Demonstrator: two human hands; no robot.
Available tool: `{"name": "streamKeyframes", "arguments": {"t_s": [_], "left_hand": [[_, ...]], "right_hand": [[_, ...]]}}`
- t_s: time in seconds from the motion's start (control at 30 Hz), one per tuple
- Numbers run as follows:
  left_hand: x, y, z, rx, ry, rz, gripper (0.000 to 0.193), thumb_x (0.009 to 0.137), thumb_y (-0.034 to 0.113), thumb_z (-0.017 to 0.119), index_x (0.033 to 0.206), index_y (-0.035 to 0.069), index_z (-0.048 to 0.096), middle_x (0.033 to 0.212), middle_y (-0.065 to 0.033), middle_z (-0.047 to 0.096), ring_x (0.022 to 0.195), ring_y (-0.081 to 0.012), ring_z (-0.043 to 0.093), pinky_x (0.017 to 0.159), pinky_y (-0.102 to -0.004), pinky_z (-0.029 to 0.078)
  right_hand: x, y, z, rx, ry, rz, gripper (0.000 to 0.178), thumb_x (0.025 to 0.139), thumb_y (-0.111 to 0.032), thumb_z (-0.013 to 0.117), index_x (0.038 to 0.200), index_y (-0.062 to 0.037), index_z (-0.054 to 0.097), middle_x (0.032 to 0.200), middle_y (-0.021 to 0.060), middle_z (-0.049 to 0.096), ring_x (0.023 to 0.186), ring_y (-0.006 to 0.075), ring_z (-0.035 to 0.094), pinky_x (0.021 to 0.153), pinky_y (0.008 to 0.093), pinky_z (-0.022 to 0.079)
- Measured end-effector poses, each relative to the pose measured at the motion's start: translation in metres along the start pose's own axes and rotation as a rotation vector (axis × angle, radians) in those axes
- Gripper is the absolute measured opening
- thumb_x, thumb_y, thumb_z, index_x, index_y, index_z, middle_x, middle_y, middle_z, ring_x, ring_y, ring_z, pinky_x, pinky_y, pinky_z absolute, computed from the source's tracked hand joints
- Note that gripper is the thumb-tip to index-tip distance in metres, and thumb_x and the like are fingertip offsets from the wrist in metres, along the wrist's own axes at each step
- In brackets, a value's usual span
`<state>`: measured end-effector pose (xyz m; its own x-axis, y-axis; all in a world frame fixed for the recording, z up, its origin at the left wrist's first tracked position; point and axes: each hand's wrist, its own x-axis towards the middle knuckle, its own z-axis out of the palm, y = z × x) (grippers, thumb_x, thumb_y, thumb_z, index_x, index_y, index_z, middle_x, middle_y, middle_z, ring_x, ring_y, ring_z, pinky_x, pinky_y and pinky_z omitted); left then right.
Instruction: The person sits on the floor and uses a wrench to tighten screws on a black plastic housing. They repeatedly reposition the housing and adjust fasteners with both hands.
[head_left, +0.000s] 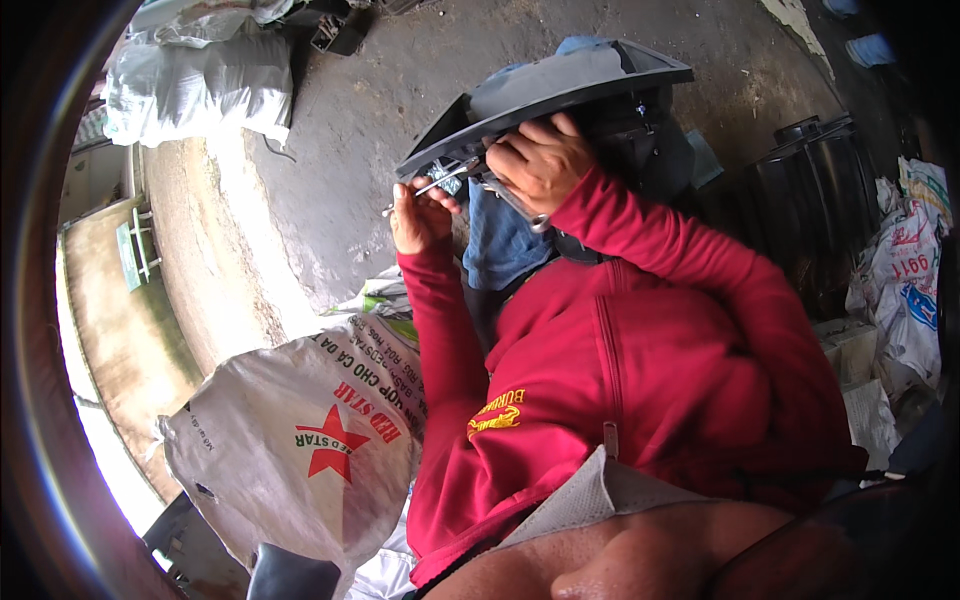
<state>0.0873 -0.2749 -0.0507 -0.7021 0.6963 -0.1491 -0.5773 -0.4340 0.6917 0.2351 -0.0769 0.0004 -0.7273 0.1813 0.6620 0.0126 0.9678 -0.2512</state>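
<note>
A large black plastic panel [560, 95] with a raised rim lies tilted across my lap. My left hand [424, 214] is closed at its near left corner, pinching a thin metal rod [440, 181] that points under the rim. My right hand [540, 163] is curled against the panel's near edge. From beneath its fingers a metal wrench [517, 206] with a rounded end sticks out toward me. The panel hides where the rod's inner tip and the wrench's far end sit. Blue cloth [500, 240] shows on my leg below the hands.
A white woven sack [290, 440] with a red star stands close at my left. Clear plastic bundles [200, 85] lie at the far left. Black ribbed plastic parts [815, 190] are stacked at the right, beside another printed sack [905, 265]. Grey concrete floor [350, 130] lies ahead.
</note>
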Motion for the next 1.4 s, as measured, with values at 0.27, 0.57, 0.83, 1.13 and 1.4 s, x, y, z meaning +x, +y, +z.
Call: {"name": "streamKeyframes", "arguments": {"t_s": [0.27,0.57,0.83,1.13,1.4], "left_hand": [[-0.042,0.032,0.127,1.09,0.081,0.417,0.022,0.099,0.007,0.053,0.101,-0.007,0.07,0.079,-0.0134,0.072,0.073,-0.0195,0.071,0.069,-0.0302,0.056],[-0.02,0.019,0.151,1.758,-0.012,0.724,0.015,0.095,0.015,0.067,0.092,0.002,0.073,0.071,-0.01,0.072,0.06,-0.0183,0.07,0.055,-0.0303,0.052],[0.001,0.005,0.017,0.03,0.041,-0.03,0.045,0.104,0.037,0.047,0.105,-0.005,0.064,0.086,-0.0177,0.071,0.072,-0.0282,0.07,0.063,-0.0401,0.059],[-0.037,0.033,0.127,0.943,0.101,0.336,0.026,0.101,0.015,0.058,0.102,-0.009,0.069,0.083,-0.0147,0.072,0.071,-0.017,0.069,0.064,-0.0312,0.057],[-0.027,0.017,0.159,1.688,0.029,0.633,0.014,0.09,0.021,0.073,0.091,0.006,0.072,0.07,-0.0103,0.069,0.061,-0.024,0.068,0.055,-0.0302,0.051]], "right_hand": [[0.0,0.007,-0.002,-0.022,0.03,0.014,0.023,0.084,-0.038,0.07,0.082,-0.0188,0.057,0.073,-0.0096,0.057,0.076,0.0135,0.057,0.072,0.0356,0.035],[-0.002,0.007,0.0,0.06,0.051,0.041,0.024,0.077,-0.025,0.068,0.097,-0.0162,0.059,0.085,-0.0018,0.062,0.085,0.0189,0.059,0.071,0.0409,0.039],[0.002,0.004,-0.004,0.04,0.006,0.009,0.029,0.067,-0.025,0.076,0.088,-0.0184,0.058,0.08,-0.0051,0.058,0.081,0.0163,0.057,0.071,0.0389,0.037],[0.003,0.008,-0.005,0.057,0.011,0.026,0.023,0.071,-0.026,0.074,0.082,-0.0191,0.054,0.077,-0.0056,0.058,0.077,0.0174,0.056,0.069,0.0387,0.035],[0.001,0.008,-0.006,0.055,0.01,0.016,0.027,0.074,-0.028,0.073,0.094,-0.0174,0.058,0.084,-0.0044,0.063,0.08,0.0188,0.058,0.07,0.0396,0.037]]}}
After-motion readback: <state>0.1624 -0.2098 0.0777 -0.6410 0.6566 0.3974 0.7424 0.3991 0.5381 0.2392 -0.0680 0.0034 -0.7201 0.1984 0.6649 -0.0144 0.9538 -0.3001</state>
